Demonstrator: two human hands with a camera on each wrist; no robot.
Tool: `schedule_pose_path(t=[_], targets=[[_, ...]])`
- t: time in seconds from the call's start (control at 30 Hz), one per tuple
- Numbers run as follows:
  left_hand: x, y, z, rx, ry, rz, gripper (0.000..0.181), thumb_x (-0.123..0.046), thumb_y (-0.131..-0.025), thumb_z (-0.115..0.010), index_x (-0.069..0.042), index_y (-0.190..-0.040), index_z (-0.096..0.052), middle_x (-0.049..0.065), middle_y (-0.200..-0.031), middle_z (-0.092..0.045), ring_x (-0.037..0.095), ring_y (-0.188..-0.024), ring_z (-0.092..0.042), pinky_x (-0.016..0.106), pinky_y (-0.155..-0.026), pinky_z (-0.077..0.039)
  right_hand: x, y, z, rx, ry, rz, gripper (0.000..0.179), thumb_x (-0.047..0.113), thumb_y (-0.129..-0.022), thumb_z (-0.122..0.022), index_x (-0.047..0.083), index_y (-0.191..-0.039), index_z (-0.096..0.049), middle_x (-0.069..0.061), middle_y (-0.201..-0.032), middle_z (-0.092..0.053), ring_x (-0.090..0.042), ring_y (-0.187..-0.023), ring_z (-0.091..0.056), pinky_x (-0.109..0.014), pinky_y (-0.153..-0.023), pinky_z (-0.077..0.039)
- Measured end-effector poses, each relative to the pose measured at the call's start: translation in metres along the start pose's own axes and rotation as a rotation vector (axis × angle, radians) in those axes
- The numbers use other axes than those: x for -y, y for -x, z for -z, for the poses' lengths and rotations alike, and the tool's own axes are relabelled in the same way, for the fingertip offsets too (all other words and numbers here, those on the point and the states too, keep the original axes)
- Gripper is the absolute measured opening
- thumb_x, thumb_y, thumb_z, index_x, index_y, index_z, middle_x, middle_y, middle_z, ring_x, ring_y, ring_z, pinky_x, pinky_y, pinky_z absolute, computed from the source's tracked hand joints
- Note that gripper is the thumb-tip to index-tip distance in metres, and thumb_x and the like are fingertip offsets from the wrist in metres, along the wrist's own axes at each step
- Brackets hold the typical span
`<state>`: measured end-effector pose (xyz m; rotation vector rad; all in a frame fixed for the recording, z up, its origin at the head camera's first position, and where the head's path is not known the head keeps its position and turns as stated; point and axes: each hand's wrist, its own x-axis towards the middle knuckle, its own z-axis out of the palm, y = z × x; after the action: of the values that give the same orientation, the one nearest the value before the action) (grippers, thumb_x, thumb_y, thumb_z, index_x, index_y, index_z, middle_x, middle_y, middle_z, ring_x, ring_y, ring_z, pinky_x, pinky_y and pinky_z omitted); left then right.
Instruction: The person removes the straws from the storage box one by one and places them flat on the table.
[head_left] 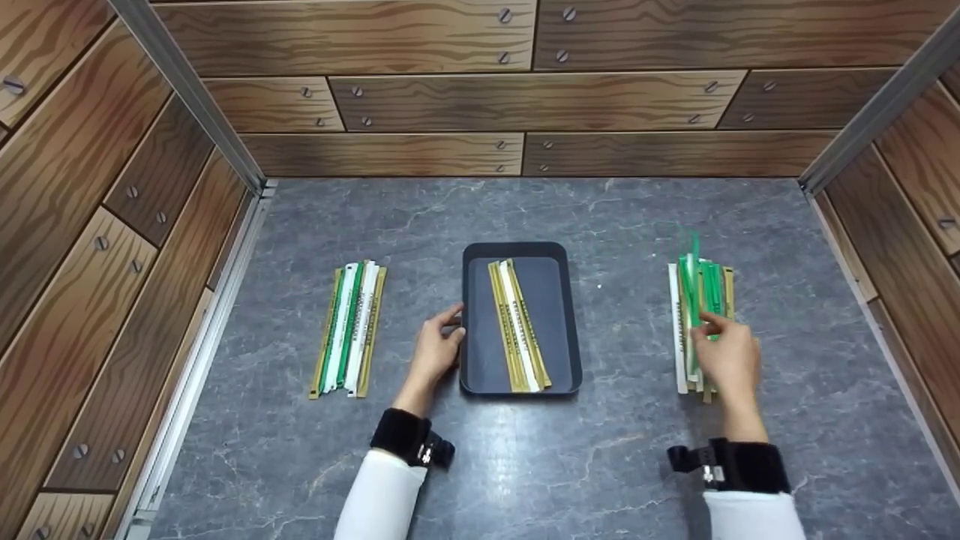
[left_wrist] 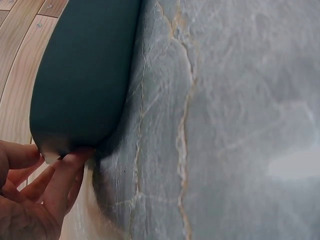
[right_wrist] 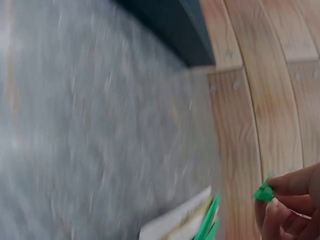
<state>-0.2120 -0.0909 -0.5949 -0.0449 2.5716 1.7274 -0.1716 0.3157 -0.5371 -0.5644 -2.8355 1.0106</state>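
My right hand pinches a long green stick packet between thumb and fingers, over the right-hand pile. In the right wrist view a green end pokes out from the fingertips. Beneath the hand lies a pile of white, gold and green stick packets. My left hand touches the left wall of a dark rectangular tray, with thumb and fingertips against its outside. Two gold packets and a white packet lie side by side in the tray, slightly slanted.
To the left of the tray, a row of gold, green and white stick packets lies on the grey marbled table. Wood-patterned panels stand at the back and along both sides, with metal rails at the corners.
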Motion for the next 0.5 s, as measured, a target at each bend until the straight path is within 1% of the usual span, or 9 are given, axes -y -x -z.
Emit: schedule_pose_path(t=[0.1,0.2,0.3,0.5], targets=[[0.0,-0.001,-0.001,0.004,0.002,0.009,0.044,0.004,-0.093,-0.06,-0.004,-0.136,-0.058,0.02,-0.115,-0.066,0.032,-0.099,-0.066,0.039,-0.084,-0.054,-0.016,-0.006,0.005,0.028,0.063,-0.062,0.042,0.019,-0.097,-0.058,0.002,-0.136,-0.057,-0.021,-0.113,-0.066,-0.03,-0.078,-0.063,-0.035,-0.057,-0.044],[0.001,-0.001,-0.001,-0.003,0.004,-0.002,0.043,0.005,-0.092,-0.06,-0.003,-0.135,-0.059,0.021,-0.114,-0.066,0.032,-0.098,-0.067,0.039,-0.083,-0.054,-0.027,-0.011,0.008,0.07,0.094,-0.114,0.044,0.02,-0.099,-0.055,0.002,-0.139,-0.054,-0.022,-0.118,-0.064,-0.031,-0.08,-0.063,-0.036,-0.056,-0.045],[0.002,-0.001,-0.001,-0.012,0.007,-0.022,0.043,0.006,-0.091,-0.061,-0.001,-0.133,-0.06,0.022,-0.112,-0.066,0.032,-0.096,-0.067,0.039,-0.082,-0.055,-0.032,-0.015,0.009,0.088,0.114,-0.128,0.044,0.02,-0.099,-0.054,0.002,-0.139,-0.054,-0.023,-0.12,-0.063,-0.032,-0.083,-0.064,-0.037,-0.057,-0.046],[0.003,-0.001,-0.001,-0.015,0.001,-0.03,0.043,0.006,-0.091,-0.061,-0.001,-0.133,-0.06,0.021,-0.111,-0.067,0.032,-0.096,-0.068,0.038,-0.081,-0.055,-0.035,-0.017,0.008,0.091,0.138,-0.114,0.044,0.019,-0.099,-0.051,0.002,-0.139,-0.054,-0.022,-0.119,-0.063,-0.034,-0.086,-0.063,-0.039,-0.059,-0.046]])
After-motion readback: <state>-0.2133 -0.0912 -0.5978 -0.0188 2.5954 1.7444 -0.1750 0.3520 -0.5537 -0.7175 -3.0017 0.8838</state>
